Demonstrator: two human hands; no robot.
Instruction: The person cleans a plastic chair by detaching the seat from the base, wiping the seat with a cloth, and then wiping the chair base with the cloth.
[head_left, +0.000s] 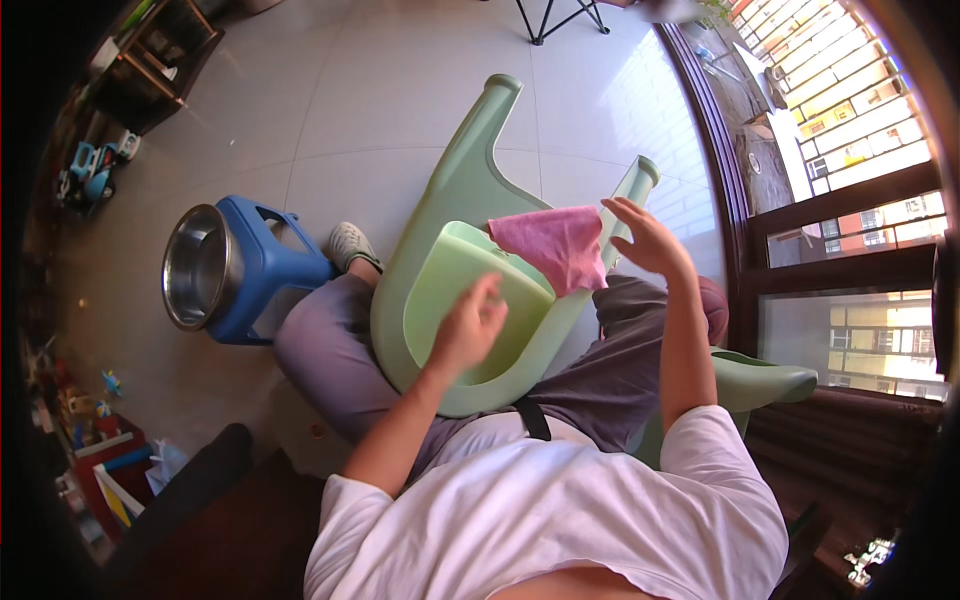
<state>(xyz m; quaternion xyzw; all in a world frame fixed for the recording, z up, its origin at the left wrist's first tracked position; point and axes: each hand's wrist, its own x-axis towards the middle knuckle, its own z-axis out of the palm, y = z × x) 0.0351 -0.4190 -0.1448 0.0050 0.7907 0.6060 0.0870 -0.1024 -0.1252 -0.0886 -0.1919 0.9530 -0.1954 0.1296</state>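
Observation:
A light green plastic chair (405, 262) rests tipped between my knees, two of its legs pointing away from me. Over the edge of its curved part hangs a pink cloth (559, 244). My left hand (472, 322), blurred and loosely curled, is above the chair's hollow, with nothing visible in it. Just right of the cloth, my right hand (649, 238) is raised with its fingers spread and holds nothing; whether a fingertip touches the cloth or the chair leg is unclear.
On the left a steel basin (196, 266) rests against a blue plastic stool (259, 259). Another green chair (761, 379) stands at my right, near a dark red ball (712, 309). Toys (97, 172) and a wooden shelf (161, 67) are far left; a window frame (825, 277) is right.

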